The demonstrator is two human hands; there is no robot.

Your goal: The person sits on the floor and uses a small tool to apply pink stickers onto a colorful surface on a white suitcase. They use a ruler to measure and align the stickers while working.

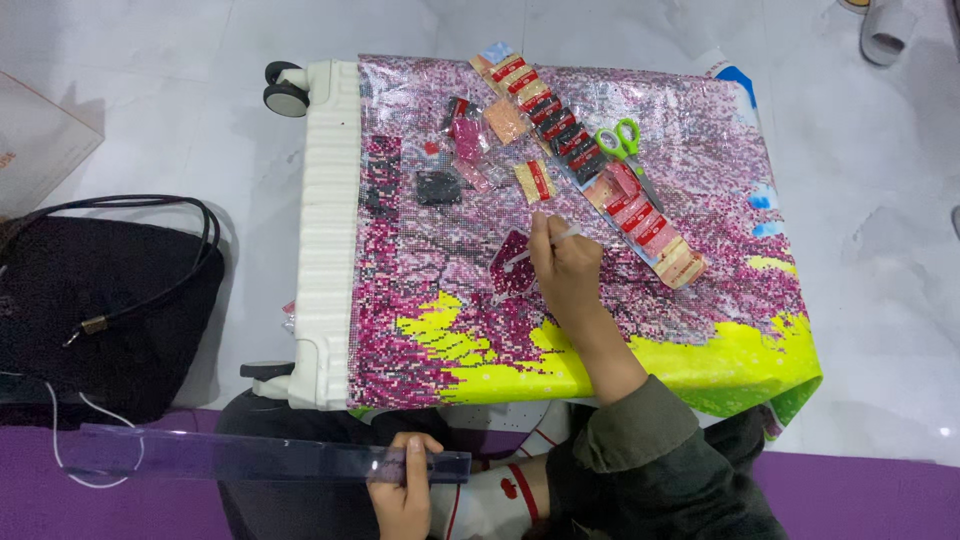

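At the far left a black bag with a dark cord lies on the pale floor, just beside a white wheeled suitcase lying flat. Low in the view, the left hand is closed around a long clear plastic ruler, held level near the lap and well apart from the work. Spread over the suitcase is a diamond painting canvas of pink blossom and yellow-green ground, most of it already covered. Near its middle the right hand pinches a thin white applicator pen, its tip down at a small dark-pink tray of beads resting on the canvas. Loose bead packets lie above, a long strip of red-labelled packets runs diagonally to the right, and green-handled scissors sit beside that strip. The step in hand seems to be picking up a bead from the tray; the next move calls for carrying it steadily and pressing it squarely onto an uncovered cell.
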